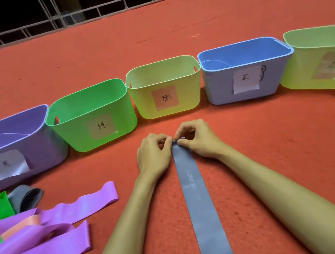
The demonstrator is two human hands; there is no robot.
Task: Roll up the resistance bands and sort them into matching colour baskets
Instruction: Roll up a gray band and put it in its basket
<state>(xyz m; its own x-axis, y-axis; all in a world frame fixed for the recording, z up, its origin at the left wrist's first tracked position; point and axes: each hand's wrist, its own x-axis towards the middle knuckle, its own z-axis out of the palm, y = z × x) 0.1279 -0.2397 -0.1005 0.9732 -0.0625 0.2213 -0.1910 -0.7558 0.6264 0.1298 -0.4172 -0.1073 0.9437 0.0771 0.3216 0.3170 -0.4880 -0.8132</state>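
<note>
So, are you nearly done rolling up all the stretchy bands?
Not nearly. No rolled band shows in the baskets, though their insides are mostly hidden. Right now the left hand and right hand pinch the far end of a grey-blue band lying flat on the red mat, just starting its roll. A pile of purple, green, peach and grey bands waits unrolled on the left.
</note>
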